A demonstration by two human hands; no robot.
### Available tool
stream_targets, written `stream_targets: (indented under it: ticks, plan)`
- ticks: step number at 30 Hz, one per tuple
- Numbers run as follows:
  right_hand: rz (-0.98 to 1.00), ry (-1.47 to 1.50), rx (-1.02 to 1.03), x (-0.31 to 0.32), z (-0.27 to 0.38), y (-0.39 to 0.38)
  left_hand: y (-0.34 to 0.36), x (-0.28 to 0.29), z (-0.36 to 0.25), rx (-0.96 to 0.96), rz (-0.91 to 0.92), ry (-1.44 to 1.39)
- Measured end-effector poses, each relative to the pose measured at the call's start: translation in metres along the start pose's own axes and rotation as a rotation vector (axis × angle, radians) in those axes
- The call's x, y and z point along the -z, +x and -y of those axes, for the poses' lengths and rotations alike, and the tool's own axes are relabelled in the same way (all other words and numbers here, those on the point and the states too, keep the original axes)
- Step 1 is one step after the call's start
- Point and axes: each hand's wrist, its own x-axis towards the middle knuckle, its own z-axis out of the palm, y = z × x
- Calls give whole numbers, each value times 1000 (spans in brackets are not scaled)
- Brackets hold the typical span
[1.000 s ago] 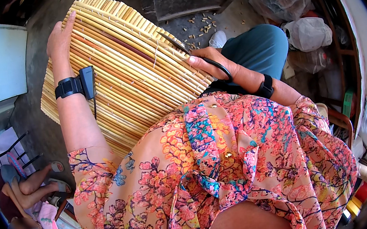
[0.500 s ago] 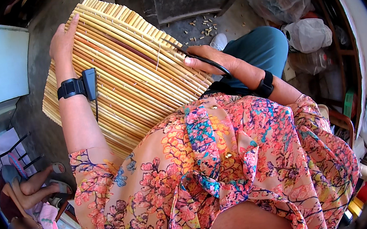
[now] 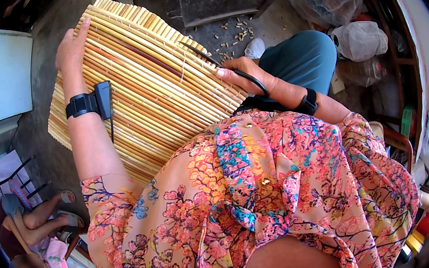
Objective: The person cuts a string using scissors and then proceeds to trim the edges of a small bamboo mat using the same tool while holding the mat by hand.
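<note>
A mat of thin straw-coloured sticks (image 3: 136, 84), tied together with white thread, leans across my lap. One brown stick stands out among the yellow ones. At its far left edge, my left hand (image 3: 71, 50) is closed on the mat, fingers partly hidden behind it. My right hand (image 3: 242, 76) grips black scissors (image 3: 202, 54) by the mat's right edge. The blades lie over the stick ends there, pointing up and left; whether they touch a stick I cannot tell. A loose white thread hangs on the mat near the blades.
Short cut stick pieces (image 3: 237, 31) are scattered on the grey floor beyond my shoe. A dark piece of furniture (image 3: 216, 0) stands at the far side. Plastic bags (image 3: 359, 40) fill a wooden shelf at right. Another person (image 3: 28, 227) sits at lower left.
The scissors have shifted slightly up and left along the mat's edge, with my right hand moving a little the same way. My left hand and the mat have shifted slightly left.
</note>
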Motion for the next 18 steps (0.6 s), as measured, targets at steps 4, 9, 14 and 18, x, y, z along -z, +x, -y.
stream_targets:
  ticks: [4, 9, 14, 18]
  plan:
    - [63, -4, 77, 1, -2, 9, -1, 0, 1, 4, -9, -3]
    - [78, -2, 129, 4, 13, 12, -3, 0, 2, -39, -23, -35]
    - [83, -33, 88, 7, 24, 15, -1, 3, 4, -16, -20, 3]
    - [60, -79, 79, -1, 17, 22, 2, 2, 11, -1, -6, 0]
